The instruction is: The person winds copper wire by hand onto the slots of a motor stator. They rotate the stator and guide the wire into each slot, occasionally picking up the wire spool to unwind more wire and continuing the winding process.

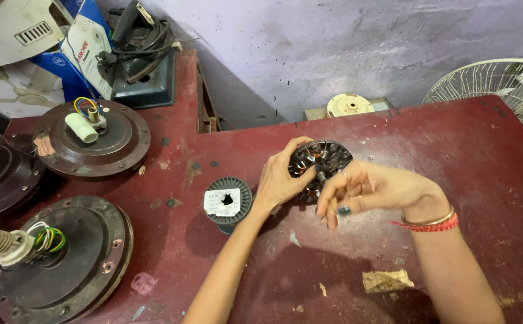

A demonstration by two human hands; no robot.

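While both hands meet over the middle of the dark red table (453,144), they hold a round slotted metal core (320,167) with copper wire showing in its slots, tilted up on edge just above the tabletop. The left hand (279,180) grips the core's left rim, thumb curled over the upper edge and fingers wrapped behind and below it. The right hand (369,189) comes in from the right, its fingers bunched together and pinching at the short shaft (320,176) that sticks out of the core's centre; the fingertips point down and left, covering the lower right part of the core. A bangle and a red thread (429,223) sit on the right wrist.

Just to the left of the left wrist stands a small spool of wire (228,200) with a paper label on top, near the forearm but apart from it. Further left lie three big round fan motor housings (93,139), two with coloured wires coming out of the centre. At the back left a dark machine with black cables (144,57) stands beside cardboard boxes (15,48). A white wire fan guard (501,90) rises at the right edge, and a cream disc (349,105) sits behind the table by the wall. Scraps of paper (386,280) lie on the table near the right forearm.
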